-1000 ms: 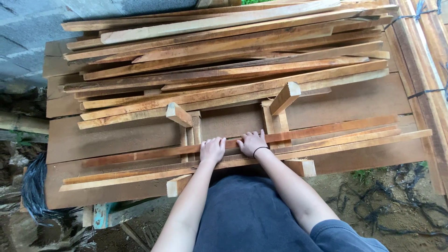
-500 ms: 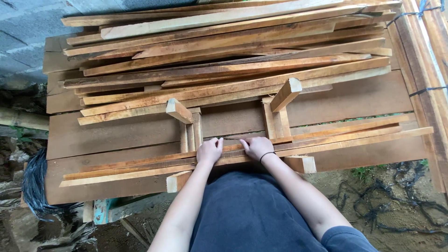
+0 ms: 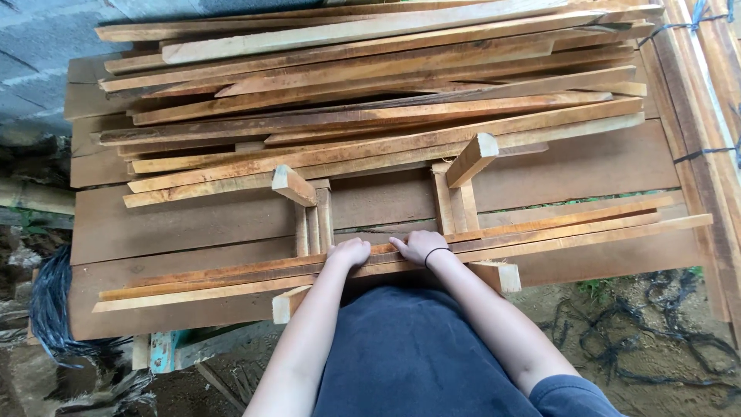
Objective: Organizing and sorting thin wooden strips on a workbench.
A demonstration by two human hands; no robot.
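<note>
Both hands have drawn closer since a moment ago: left hand point(image 3: 349, 252) and right hand point(image 3: 417, 246) curl over the long slats point(image 3: 540, 232) on the bench point(image 3: 193, 224), pressing down.

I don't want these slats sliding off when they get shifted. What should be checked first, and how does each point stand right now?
1. Both hands on the near slats: ok. The left hand and right hand rest side by side on the near bundle of slats.
2. Grip closed around the slats: cannot tell; the fingers lie on top, their undersides hidden.
3. Bundle supported: ok, it lies across the wide boards.
4. Short upright blocks out of the way: not ok, they stand just behind the hands.
5. Far stack of slats tidy: not ok, its pieces lie crossed and uneven.
</note>
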